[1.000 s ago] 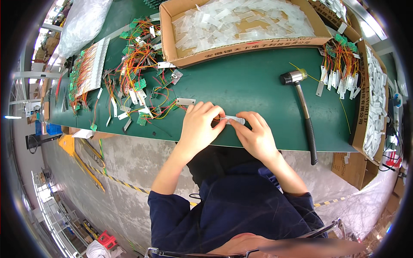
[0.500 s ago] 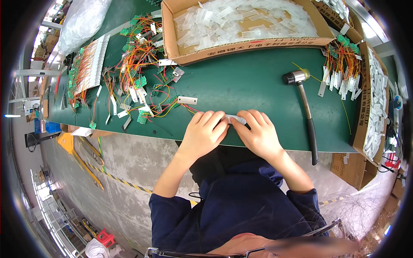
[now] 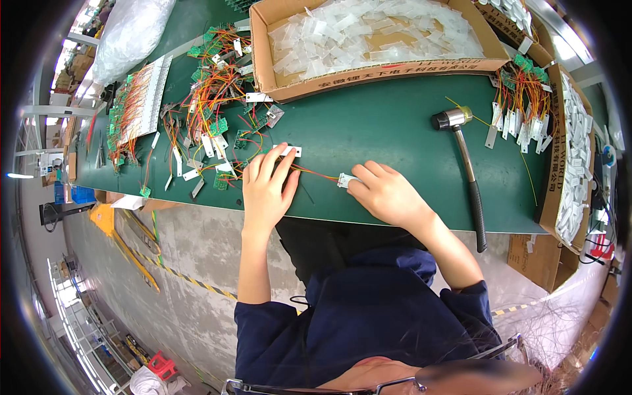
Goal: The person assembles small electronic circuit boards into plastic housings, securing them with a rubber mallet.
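Observation:
Between the thumb and fingers of my right hand (image 3: 388, 196) is a small white plastic piece (image 3: 345, 180) with red and yellow wires (image 3: 315, 173) running left from it. My left hand (image 3: 268, 184) has its fingers spread over the near edge of a heap of wired green circuit boards (image 3: 220, 125). Its fingertips reach a white strip (image 3: 293, 151) lying on the table. The far ends of the wires pass under the left hand, where they are hidden.
A rubber-headed hammer (image 3: 464, 158) lies right of my hands on the green table (image 3: 395, 118). Behind stands a cardboard box (image 3: 395, 69) of clear plastic pieces. Finished-looking wired bunches (image 3: 523, 99) and a box of white parts (image 3: 573, 164) are at the right.
My hands have parted: the left has moved left and up to the boards, its fingers now spread. The right stays near its place, still gripping the white piece, whose wires now show.

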Demonstrator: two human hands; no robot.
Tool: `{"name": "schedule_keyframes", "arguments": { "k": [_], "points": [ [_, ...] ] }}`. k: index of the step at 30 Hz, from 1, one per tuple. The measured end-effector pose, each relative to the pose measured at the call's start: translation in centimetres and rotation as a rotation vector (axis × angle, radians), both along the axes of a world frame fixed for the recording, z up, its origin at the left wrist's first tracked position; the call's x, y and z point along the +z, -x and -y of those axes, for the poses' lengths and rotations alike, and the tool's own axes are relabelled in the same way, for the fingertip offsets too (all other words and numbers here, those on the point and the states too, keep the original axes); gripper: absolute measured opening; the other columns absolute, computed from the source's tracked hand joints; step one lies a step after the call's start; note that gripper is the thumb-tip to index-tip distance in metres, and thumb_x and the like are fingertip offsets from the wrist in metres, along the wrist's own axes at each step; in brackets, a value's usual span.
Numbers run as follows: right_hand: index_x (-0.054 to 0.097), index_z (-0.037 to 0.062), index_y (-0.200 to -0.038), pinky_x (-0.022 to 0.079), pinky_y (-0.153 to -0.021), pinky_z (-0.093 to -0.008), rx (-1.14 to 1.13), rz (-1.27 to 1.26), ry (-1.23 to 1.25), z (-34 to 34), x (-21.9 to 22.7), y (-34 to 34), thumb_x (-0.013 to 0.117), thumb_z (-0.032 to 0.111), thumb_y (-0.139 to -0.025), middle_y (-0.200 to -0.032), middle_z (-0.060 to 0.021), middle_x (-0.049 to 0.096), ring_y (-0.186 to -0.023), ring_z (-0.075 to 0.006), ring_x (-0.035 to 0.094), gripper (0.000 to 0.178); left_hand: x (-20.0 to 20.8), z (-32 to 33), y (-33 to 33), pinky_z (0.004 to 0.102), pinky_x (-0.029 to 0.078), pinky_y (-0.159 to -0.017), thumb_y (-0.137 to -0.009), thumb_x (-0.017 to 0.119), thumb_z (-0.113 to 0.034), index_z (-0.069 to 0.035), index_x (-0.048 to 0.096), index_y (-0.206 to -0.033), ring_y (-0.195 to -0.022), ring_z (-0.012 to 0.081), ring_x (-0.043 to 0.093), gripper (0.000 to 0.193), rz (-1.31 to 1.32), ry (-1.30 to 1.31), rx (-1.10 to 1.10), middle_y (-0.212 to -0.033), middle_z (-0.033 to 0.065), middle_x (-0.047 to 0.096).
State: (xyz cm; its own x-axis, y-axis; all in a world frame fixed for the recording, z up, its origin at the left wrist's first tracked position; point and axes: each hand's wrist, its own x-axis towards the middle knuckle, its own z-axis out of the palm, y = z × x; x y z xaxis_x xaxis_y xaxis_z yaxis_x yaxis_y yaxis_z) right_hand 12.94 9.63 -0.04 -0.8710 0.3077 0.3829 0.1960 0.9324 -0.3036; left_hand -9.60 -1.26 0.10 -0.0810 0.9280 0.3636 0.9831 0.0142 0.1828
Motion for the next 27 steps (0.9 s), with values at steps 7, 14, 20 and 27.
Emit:
{"name": "schedule_keyframes", "arguments": {
  "k": [7,14,20,27],
  "points": [
    [0.053,0.0029,-0.083,0.050,-0.065,-0.0358,-0.001,-0.165,0.317,0.0,0.8,-0.5,0.065,0.014,-0.086,-0.084,-0.0111,0.054,-0.075,-0.0247,0.057,0.016,0.2,0.7,1.6,0.0394,0.037,-0.098,-0.084,0.068,-0.021,-0.011,0.061,-0.126,-0.113,0.0271,0.049,0.043,-0.026,-0.002,0.069,-0.132,0.0019,0.056],
    [0.052,0.0056,-0.080,0.040,-0.059,-0.0248,0.052,-0.172,1.620,-2.5,4.5,-0.8,0.055,0.024,-0.100,-0.078,-0.0019,0.054,-0.068,-0.0083,0.047,0.027,0.0,1.0,2.6,0.0392,0.038,-0.095,-0.080,0.074,-0.020,-0.013,0.063,-0.123,-0.111,0.0248,0.051,0.046,-0.045,-0.144,0.063,-0.127,0.0003,0.059],
    [0.053,0.0054,-0.085,0.041,-0.059,-0.0246,0.286,-0.541,2.039,-2.2,8.3,1.1,0.056,0.025,-0.099,-0.080,-0.0042,0.056,-0.068,-0.0103,0.048,0.024,0.5,0.0,3.3,0.0371,0.040,-0.090,-0.076,0.075,-0.013,-0.010,0.066,-0.117,-0.098,0.0213,0.059,0.042,0.032,-0.370,-0.010,-0.105,0.0029,0.067],
    [0.048,0.0085,-0.085,0.034,-0.053,-0.0231,0.365,-0.592,1.886,-2.0,11.2,3.0,0.052,0.029,-0.100,-0.080,-0.0056,0.049,-0.066,-0.0100,0.041,0.026,2.0,-1.6,0.3,0.0396,0.043,-0.093,-0.069,0.082,-0.023,-0.007,0.060,-0.121,-0.110,0.0286,0.057,0.059,0.334,-0.296,-0.173,-0.122,0.0074,0.062]
  ]
}}
